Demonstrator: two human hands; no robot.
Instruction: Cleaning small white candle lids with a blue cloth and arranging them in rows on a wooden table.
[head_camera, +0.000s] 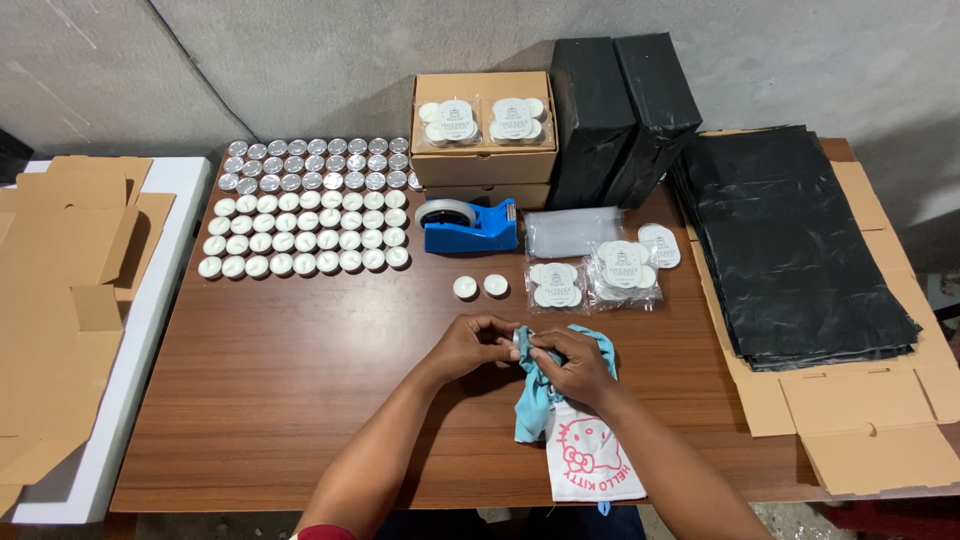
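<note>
Two hands, left hand (478, 343) and right hand (572, 366), pinch shut on a small, light candle (520, 342) in a soft cloth (535, 400), best held by its sides.

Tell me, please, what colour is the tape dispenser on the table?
The tape dispenser is blue, clearest in the head view.

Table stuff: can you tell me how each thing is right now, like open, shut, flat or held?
Left hand: pinching a small tealight.
Right hand: gripping the blue cloth.
Cardboard box: open, packets inside.
Tealights: standing in rows.
Tape dispenser: upright, roll loaded.
Black bags: stacked flat.
Flat cartons: unfolded.
</note>
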